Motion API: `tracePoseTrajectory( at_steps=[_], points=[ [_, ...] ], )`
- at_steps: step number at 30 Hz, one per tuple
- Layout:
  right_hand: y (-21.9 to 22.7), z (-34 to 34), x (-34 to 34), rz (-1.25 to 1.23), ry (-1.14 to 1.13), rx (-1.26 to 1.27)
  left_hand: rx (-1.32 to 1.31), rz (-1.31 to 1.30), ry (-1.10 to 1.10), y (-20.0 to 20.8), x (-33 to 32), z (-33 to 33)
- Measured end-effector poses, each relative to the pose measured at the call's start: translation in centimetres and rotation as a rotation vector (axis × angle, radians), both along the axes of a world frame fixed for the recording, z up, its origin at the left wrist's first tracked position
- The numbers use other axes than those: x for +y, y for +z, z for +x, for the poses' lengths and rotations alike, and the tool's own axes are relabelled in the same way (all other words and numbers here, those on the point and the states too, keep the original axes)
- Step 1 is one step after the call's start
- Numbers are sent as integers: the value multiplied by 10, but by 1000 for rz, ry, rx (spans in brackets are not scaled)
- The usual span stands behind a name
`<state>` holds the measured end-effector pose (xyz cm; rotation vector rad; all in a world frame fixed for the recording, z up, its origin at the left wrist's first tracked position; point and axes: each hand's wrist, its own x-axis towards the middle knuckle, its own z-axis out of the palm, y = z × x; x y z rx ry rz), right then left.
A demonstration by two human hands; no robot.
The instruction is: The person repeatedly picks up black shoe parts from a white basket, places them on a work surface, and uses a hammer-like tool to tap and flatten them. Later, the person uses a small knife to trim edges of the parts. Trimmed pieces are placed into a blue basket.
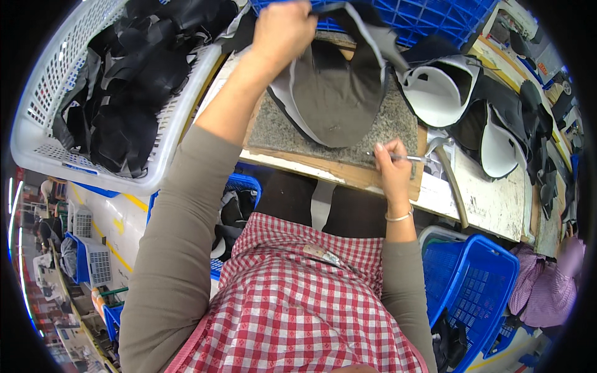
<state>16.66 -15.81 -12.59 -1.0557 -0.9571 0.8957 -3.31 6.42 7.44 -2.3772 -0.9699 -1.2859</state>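
My left hand (pixel 285 36) is closed on the top edge of a shoe upper (pixel 339 93), black with a grey-brown inner side and a pale edge. The upper hangs over a grey stone slab (pixel 261 129) set on a wooden board (pixel 311 166). My right hand (pixel 394 169), near the slab's front right corner, is closed around a slim silver pen-like tool (pixel 407 157). Its tip points left, apart from the upper. Beside that hand lies a hammer (pixel 453 180) with a curved handle.
A white basket (pixel 93 177) of black pieces stands at left, a blue crate (pixel 429 18) behind the slab. More uppers with white lining (pixel 432 99) line the bench (pixel 491 208) at right. Blue baskets (pixel 485 280) sit below, and another person's purple sleeve (pixel 547 286) shows at far right.
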Motion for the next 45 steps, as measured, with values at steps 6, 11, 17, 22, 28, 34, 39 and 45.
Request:
tracePoseTrajectory(
  at_steps=[6,11,17,22,28,34,39,45],
  points=[
    [-1,5,0,-27,23,103,-125,131,84,87,-37,72],
    [-1,11,6,123,-37,0,-190,-163,-153,-20,20,110],
    [-3,24,6,21,21,-159,-365,18,668,-115,200,-42],
    [-2,17,10,80,42,-120,81,-248,720,-108,277,-146],
    [7,13,5,7,22,-231,325,-523,566,-86,221,-147],
    [6,14,5,-71,13,-178,-795,-1015,-286,-28,80,-161],
    [-8,15,10,78,-53,59,-115,-970,-569,-89,-24,-74],
    [-2,15,0,105,-85,152,255,-681,-285,-169,-105,-35]
  ],
)
